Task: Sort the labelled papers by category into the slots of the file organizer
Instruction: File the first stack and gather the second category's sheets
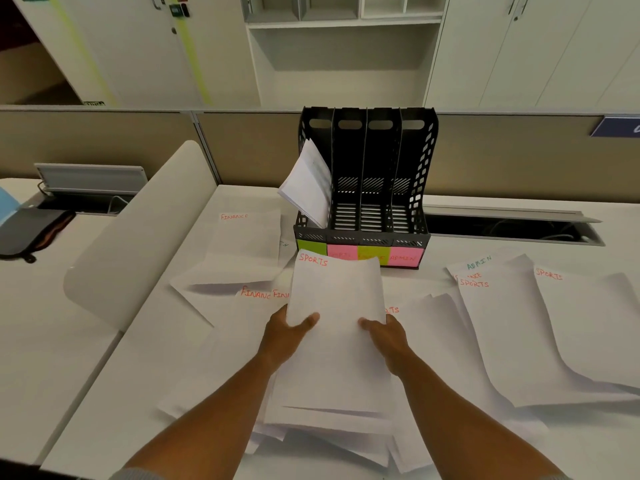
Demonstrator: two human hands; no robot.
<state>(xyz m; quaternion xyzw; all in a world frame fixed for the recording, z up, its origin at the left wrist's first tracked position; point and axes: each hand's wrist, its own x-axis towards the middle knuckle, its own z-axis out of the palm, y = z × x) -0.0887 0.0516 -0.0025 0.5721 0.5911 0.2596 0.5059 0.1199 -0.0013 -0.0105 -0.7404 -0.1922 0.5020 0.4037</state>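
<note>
table [519, 445]: white, it carries the loose sheets all around and the organizer at the far middle.
organizer [365, 174]: black, four upright slots in a row from left to right, open toward the person. The leftmost slot holds some sheets that lean out to the left; the other three look empty.
slot tags [360, 255]: coloured notes on the near front, green, pink, yellow-green, pink. Only the rightmost one reads clearly, "ADMIN"; the pink second one may say "SPORTS", but it is too faint to be sure.
held stack [337, 306]: white sheets, "SPORTS" in red at the top left corner. The long axis runs from near to far, and the far edge is just before the tags.
left hand [287, 336]: its grip is clamped on the left edge of the stack, thumb on top.
right hand [384, 336]: clamped on the right edge in the same way.
relation: the slots lie straight ahead and higher than the grip, so I judge the stack must rise and go forward. Both hands are about equally near.
other writing: "FINANCE" on the left sheets [242, 244], "ADMIN" and "SPORTS" on the right sheets [512, 323].
</note>
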